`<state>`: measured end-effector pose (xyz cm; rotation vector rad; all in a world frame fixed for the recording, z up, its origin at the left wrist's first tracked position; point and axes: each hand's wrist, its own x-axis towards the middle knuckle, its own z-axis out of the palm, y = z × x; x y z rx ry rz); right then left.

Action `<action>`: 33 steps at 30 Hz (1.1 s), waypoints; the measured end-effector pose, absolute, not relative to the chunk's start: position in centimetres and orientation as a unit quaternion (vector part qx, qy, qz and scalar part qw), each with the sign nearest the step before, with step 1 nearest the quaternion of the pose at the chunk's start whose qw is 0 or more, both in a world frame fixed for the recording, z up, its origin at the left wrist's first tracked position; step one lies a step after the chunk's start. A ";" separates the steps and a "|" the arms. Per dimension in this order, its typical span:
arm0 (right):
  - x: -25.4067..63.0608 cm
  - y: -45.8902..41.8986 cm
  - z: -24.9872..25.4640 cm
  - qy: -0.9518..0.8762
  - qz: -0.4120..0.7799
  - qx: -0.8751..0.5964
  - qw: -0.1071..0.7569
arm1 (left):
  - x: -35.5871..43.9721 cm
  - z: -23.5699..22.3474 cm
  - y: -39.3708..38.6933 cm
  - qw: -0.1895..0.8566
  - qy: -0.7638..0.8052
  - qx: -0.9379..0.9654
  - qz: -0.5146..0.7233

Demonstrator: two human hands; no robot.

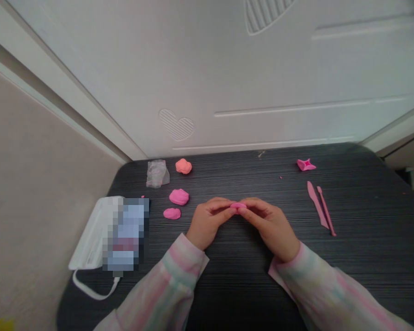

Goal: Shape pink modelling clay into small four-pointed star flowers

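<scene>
My left hand [209, 223] and my right hand [271, 225] meet at the middle of a dark striped table [365, 257]. Both pinch a small flat piece of pink clay [238, 205] between their fingertips, just above the tabletop. Two pink clay lumps [178, 196] lie to the left of my left hand, the smaller one [172, 213] closer to me. An orange clay lump [183, 166] sits further back.
A crumpled clear wrapper [157, 174] lies beside the orange lump. A white plastic bag [100, 234] rests at the table's left edge. Two pink modelling tools [320, 208] lie to the right, and a small pink shaped piece [306, 164] sits behind them. A white door [227, 69] stands behind the table.
</scene>
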<state>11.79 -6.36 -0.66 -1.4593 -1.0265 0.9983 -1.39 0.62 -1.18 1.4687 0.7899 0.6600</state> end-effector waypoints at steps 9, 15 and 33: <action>11.8 -6.5 -1.3 -0.427 0.385 -0.626 0.527 | -0.7 -1.8 0.2 0.730 0.349 0.491 0.323; 11.8 -6.6 -1.3 -0.493 0.327 -0.650 0.477 | -0.9 -1.2 0.1 0.698 0.369 0.538 0.295; 11.5 -6.8 -1.4 -0.477 0.347 -0.653 0.475 | -0.8 -1.2 -0.4 0.650 0.386 0.581 0.303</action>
